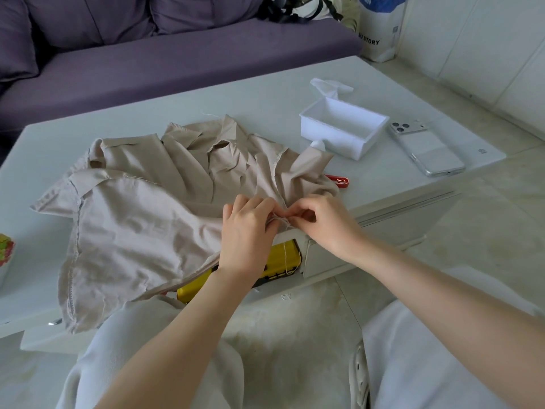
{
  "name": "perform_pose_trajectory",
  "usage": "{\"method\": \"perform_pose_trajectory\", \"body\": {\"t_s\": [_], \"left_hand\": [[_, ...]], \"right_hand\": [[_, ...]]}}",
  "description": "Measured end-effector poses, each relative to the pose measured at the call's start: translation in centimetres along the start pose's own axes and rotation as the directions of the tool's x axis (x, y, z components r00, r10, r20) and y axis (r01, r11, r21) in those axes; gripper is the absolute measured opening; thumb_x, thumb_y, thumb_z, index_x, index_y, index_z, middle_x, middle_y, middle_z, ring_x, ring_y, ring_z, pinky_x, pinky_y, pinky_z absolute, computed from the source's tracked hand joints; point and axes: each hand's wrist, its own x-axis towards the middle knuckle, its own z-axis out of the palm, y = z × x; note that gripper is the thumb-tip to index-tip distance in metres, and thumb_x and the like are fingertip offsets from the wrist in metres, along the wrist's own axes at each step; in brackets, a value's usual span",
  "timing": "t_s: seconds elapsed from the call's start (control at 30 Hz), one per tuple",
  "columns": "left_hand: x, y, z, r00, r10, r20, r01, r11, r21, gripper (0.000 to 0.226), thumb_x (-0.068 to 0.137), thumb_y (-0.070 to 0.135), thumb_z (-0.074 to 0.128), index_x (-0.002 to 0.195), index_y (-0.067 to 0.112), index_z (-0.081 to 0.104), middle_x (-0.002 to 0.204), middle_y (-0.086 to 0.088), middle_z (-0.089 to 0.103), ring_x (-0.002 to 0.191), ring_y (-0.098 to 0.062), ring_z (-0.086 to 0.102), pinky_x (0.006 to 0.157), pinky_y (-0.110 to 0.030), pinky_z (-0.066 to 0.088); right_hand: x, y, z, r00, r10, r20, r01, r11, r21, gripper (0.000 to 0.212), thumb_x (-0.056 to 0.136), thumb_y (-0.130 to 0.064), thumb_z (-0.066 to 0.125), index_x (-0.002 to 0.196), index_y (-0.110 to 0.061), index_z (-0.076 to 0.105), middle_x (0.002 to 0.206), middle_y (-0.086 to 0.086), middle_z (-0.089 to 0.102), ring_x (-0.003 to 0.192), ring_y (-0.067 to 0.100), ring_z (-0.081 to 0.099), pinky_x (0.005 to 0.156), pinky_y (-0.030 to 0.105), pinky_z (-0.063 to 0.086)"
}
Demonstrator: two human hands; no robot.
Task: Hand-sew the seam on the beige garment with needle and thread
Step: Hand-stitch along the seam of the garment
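Fingers of the left hand (247,231) gripped the soft, limp beige garment (141,219) at its seam edge, likely the surest hold, while the right hand (324,225) pinched the thread (284,255).

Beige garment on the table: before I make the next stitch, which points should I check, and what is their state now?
1. Left hand holds the garment edge: ok.
2. Right hand pinches the garment at the seam: ok.
3. Needle ready: cannot tell, too small to see.
4. Thread hangs free below the edge: ok.
5. Garment fully on the table: not ok, part hangs over the edge.
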Motion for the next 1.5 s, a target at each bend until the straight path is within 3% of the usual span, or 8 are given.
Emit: {"method": "perform_pose_trajectory", "body": {"t_s": [0.33, 0.47, 0.6, 0.77, 0.97, 1.23, 1.37, 1.5], "left_hand": [[0.0, -0.1, 0.1, 0.999, -0.024, 0.033, 0.024, 1.000, -0.009, 0.010, 0.075, 0.012, 0.076, 0.079, 0.018, 0.069, 0.074, 0.006, 0.064, 0.076, -0.018, 0.045, 0.066, -0.025, 0.016], [0.2, -0.3, 0.0, 0.998, -0.054, 0.030, 0.055, 0.998, -0.006, 0.006, 0.080, 0.012, 0.072, 0.083, 0.017, 0.070, 0.072, 0.007, 0.059, 0.076, -0.015, 0.040, 0.066, -0.028, 0.017], [0.4, -0.2, -0.2, 0.995, -0.072, 0.075, 0.074, 0.997, -0.026, 0.009, 0.086, 0.007, 0.064, 0.082, 0.014, 0.068, 0.071, 0.010, 0.042, 0.076, -0.018, 0.038, 0.070, -0.030, 0.024], [0.5, -0.1, -0.1, 0.994, -0.076, 0.083, 0.080, 0.996, -0.049, 0.028, 0.086, 0.001, 0.061, 0.097, 0.023, 0.074, 0.075, 0.007, 0.047, 0.078, -0.018, 0.040, 0.067, -0.028, 0.018], [0.5, 0.0, -0.1, 0.993, -0.076, 0.090, 0.079, 0.996, -0.032, 0.017, 0.088, 0.008, 0.063, 0.096, 0.020, 0.072, 0.079, 0.007, 0.052, 0.081, -0.017, 0.041, 0.069, -0.027, 0.018], [0.6, -0.1, 0.2, 0.988, -0.100, 0.121, 0.102, 0.995, -0.010, 0.011, 0.092, 0.015, 0.059, 0.095, 0.013, 0.070, 0.081, 0.005, 0.055, 0.083, -0.018, 0.039, 0.072, -0.025, 0.019], [0.7, -0.1, 0.0, 0.983, -0.137, 0.124, 0.140, 0.990, -0.013, 0.013, 0.092, 0.013, 0.058, 0.093, 0.015, 0.070, 0.079, 0.011, 0.049, 0.085, -0.020, 0.042, 0.075, -0.029, 0.025], [0.8, 0.0, -0.3, 0.975, -0.178, 0.132, 0.185, 0.982, -0.037, 0.016, 0.091, 0.008, 0.055, 0.088, 0.013, 0.070, 0.078, 0.010, 0.048, 0.084, -0.018, 0.039, 0.075, -0.027, 0.023]], "right_hand": [[-0.1, 0.2, 0.1, 1.000, -0.018, 0.020, 0.019, 0.999, -0.047, 0.015, 0.089, -0.016, 0.062, 0.100, -0.011, 0.072, 0.084, -0.017, 0.056, 0.077, 0.001, 0.056, 0.072, 0.011, 0.044], [-0.6, -0.4, -0.2, 0.938, -0.311, -0.152, 0.249, 0.911, -0.328, 0.017, 0.088, -0.013, 0.062, 0.103, -0.007, 0.067, 0.102, 0.005, 0.061, 0.102, 0.012, 0.046, 0.088, 0.025, 0.037], [-1.2, -1.2, -0.4, 0.856, -0.502, -0.126, 0.406, 0.802, -0.439, 0.013, 0.087, -0.024, 0.059, 0.090, -0.012, 0.063, 0.090, -0.001, 0.056, 0.088, 0.014, 0.050, 0.081, 0.036, 0.046], [-1.3, -0.9, 0.8, 0.956, -0.279, -0.094, 0.212, 0.873, -0.440, 0.037, 0.078, -0.042, 0.060, 0.092, -0.007, 0.057, 0.089, 0.004, 0.056, 0.075, 0.019, 0.057, 0.057, 0.024, 0.040], [-0.9, -0.4, 0.7, 0.969, -0.224, -0.100, 0.172, 0.911, -0.376, 0.007, 0.086, -0.008, 0.063, 0.089, -0.003, 0.059, 0.089, 0.008, 0.060, 0.077, 0.018, 0.053, 0.056, 0.012, 0.025], [-0.3, 0.1, 0.3, 0.911, -0.372, -0.177, 0.244, 0.834, -0.495, 0.020, 0.071, 0.002, 0.076, 0.079, -0.007, 0.060, 0.081, 0.006, 0.061, 0.077, 0.025, 0.061, 0.056, 0.022, 0.036], [-0.1, 0.2, 0.0, 0.846, -0.520, -0.116, 0.411, 0.775, -0.480, 0.024, 0.073, 0.015, 0.064, 0.080, -0.007, 0.058, 0.085, 0.005, 0.054, 0.080, 0.017, 0.051, 0.065, 0.044, 0.051], [-0.5, 0.3, 0.1, 0.828, -0.559, 0.052, 0.511, 0.712, -0.482, 0.026, 0.072, 0.017, 0.064, 0.087, -0.004, 0.063, 0.088, 0.007, 0.054, 0.081, 0.015, 0.046, 0.066, 0.022, 0.038]]}}
